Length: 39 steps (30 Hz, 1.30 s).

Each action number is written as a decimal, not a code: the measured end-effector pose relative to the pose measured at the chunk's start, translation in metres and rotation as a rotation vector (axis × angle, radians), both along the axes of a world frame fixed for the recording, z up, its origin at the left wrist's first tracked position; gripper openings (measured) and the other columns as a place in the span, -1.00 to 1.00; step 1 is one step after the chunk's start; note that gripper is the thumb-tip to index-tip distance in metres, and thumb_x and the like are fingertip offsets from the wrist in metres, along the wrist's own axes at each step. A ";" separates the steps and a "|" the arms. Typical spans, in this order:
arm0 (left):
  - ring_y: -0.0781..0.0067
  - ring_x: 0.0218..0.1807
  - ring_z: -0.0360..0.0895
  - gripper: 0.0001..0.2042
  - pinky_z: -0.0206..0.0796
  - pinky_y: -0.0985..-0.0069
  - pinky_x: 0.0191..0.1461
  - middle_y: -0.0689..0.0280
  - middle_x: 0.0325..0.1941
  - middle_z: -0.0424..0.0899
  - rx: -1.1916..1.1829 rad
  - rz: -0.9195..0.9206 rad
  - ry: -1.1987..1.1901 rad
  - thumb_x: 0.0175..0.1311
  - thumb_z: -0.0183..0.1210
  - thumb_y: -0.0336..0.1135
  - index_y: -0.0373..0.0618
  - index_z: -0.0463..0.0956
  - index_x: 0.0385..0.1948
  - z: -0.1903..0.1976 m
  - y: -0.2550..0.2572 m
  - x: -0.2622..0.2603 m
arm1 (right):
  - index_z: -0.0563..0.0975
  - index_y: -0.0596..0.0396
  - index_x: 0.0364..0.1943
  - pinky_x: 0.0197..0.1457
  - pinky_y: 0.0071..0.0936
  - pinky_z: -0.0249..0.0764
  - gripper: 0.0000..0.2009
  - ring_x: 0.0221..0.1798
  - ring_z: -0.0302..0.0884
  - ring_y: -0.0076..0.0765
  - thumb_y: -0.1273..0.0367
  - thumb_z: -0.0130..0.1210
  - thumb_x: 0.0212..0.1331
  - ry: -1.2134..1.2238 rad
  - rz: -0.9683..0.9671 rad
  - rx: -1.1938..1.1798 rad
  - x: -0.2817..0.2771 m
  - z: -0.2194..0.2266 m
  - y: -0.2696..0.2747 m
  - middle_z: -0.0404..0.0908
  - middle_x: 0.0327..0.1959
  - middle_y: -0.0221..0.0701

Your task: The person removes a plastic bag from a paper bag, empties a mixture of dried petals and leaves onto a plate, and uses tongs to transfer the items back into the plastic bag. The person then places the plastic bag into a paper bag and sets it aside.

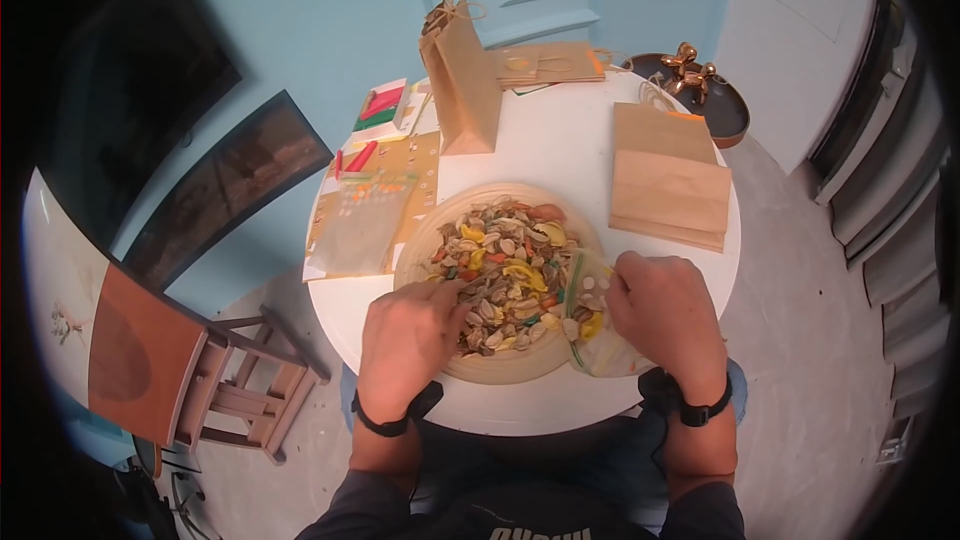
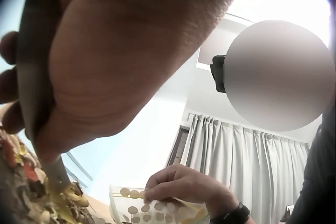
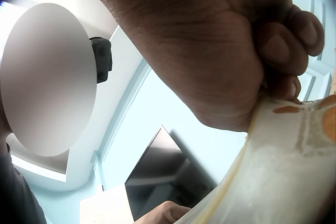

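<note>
2 hands: L hand [image 1: 405, 335] over the bowl [image 1: 480, 376], R hand [image 1: 668, 312] just beyond its R rim; both low above the round white worktop [image 1: 550, 145].
L fingers: bent, not spread wide, tips down at the dried petals [image 1: 500, 250]; can't tell from here if anything's pinched btwn them.
R fingers: curled in tight, pinching the upper edge of a clear zip bag [image 1: 612, 357]; grip's closed, bag film btwn thumb + fingers.
Clear zip bag: R side of bowl, overlapping its rim; pale dots on it, yellow + pale pcs showing at its lower part.
Bowl: wide, shallow, lt tan, set toward the person's side of the worktop.
Dried petals: heaped in bowl, mostly brown/beige w/ yellow, orange + green bits.
2nd zip bag [image 1: 350, 237]: flat, L of bowl, partly on a tan sheet [image 1: 426, 162].
Paper bags: tall brown bag [image 1: 472, 105] upright behind bowl; folded brown bag [image 1: 670, 185] flat to the R; brown stack [image 1: 555, 62] at far edge.
Wrists: black band on each, L band [image 1: 378, 425] + R band [image 1: 708, 410].
</note>
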<state>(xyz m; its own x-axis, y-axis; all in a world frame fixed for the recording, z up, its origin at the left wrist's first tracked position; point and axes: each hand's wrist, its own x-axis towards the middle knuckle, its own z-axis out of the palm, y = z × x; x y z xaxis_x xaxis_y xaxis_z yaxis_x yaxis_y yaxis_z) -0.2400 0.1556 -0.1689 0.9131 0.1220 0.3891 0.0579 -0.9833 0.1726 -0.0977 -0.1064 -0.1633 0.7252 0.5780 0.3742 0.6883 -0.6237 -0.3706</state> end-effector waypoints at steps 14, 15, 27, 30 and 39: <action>-0.15 -0.22 0.79 -0.72 0.59 0.04 -0.16 0.03 -0.26 0.81 -0.082 -0.129 -0.035 0.31 0.55 -0.27 -0.20 0.79 -0.04 0.007 -0.031 0.004 | 0.67 0.20 -0.35 -0.13 0.07 0.68 -0.79 -0.34 0.77 0.22 0.34 0.30 0.40 0.031 -0.025 -0.049 -0.001 0.005 -0.005 0.73 -0.49 -0.04; -0.16 -0.22 0.79 -0.72 0.59 0.04 -0.15 0.02 -0.26 0.81 -0.072 -0.089 -0.069 0.32 0.55 -0.27 -0.21 0.80 -0.04 0.006 -0.026 0.005 | 0.68 0.20 -0.35 -0.13 0.07 0.68 -0.78 -0.33 0.77 0.22 0.33 0.30 0.41 0.033 -0.025 -0.049 -0.001 0.005 -0.005 0.73 -0.49 -0.04; -0.18 -0.26 0.76 -0.84 0.57 0.02 -0.16 0.03 -0.34 0.80 -0.049 0.067 0.024 0.38 0.50 -0.30 -0.18 0.79 -0.20 -0.009 -0.002 0.017 | 0.68 0.19 -0.37 -0.14 0.05 0.69 -0.79 -0.34 0.77 0.20 0.34 0.30 0.40 0.025 -0.025 -0.055 0.000 0.002 -0.006 0.74 -0.49 -0.04; -0.16 -0.24 0.78 -0.85 0.60 0.02 -0.14 0.05 -0.34 0.80 -0.024 0.071 0.036 0.42 0.47 -0.30 -0.18 0.77 -0.22 -0.006 -0.003 0.015 | 0.68 0.19 -0.37 -0.15 0.05 0.69 -0.79 -0.35 0.77 0.20 0.36 0.29 0.40 0.022 -0.015 -0.048 0.001 0.002 -0.006 0.73 -0.49 -0.03; -0.20 -0.22 0.79 -0.81 0.60 0.08 -0.14 -0.02 -0.29 0.82 -0.149 0.032 -0.006 0.39 0.50 -0.31 -0.20 0.81 -0.11 0.005 -0.004 0.005 | 0.68 0.18 -0.37 -0.16 0.06 0.69 -0.81 -0.36 0.77 0.22 0.37 0.28 0.38 0.013 -0.003 -0.044 0.000 0.000 -0.007 0.72 -0.51 -0.03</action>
